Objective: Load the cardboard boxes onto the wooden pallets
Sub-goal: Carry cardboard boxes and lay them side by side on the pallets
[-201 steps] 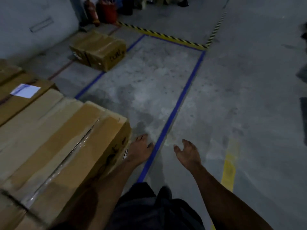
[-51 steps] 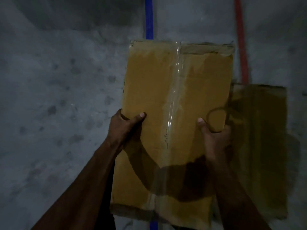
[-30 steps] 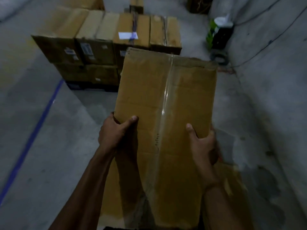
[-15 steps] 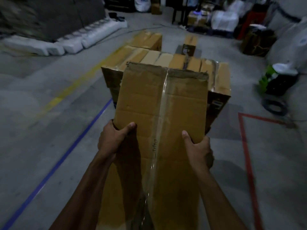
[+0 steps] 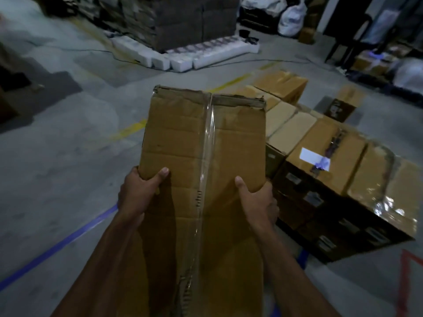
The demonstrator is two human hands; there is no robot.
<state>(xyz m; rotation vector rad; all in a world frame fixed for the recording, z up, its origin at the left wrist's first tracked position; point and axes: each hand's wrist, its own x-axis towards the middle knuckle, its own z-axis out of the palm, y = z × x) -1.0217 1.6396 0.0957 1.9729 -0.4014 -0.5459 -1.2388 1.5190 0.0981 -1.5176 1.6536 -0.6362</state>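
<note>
I carry a long brown cardboard box (image 5: 201, 145) with clear tape down its middle, held out in front of me above the floor. My left hand (image 5: 139, 191) grips its left edge, thumb on top. On the opposite edge my right hand (image 5: 257, 199) holds it the same way. To the right stands a stack of cardboard boxes (image 5: 338, 161), two layers high, one with a white label. The pallet beneath the stack is hidden in shadow.
Loose boxes (image 5: 283, 84) and a small dark box (image 5: 343, 102) lie beyond the stack. White foam blocks (image 5: 183, 58) ring a tall dark pallet load at the back. Blue tape (image 5: 57, 243), yellow and red lines mark the concrete floor. Sacks and furniture fill the far right.
I picked the box up off the floor and turned with it. The stack has shifted from straight ahead to my right and is nearer. Both hands keep the same grip.
</note>
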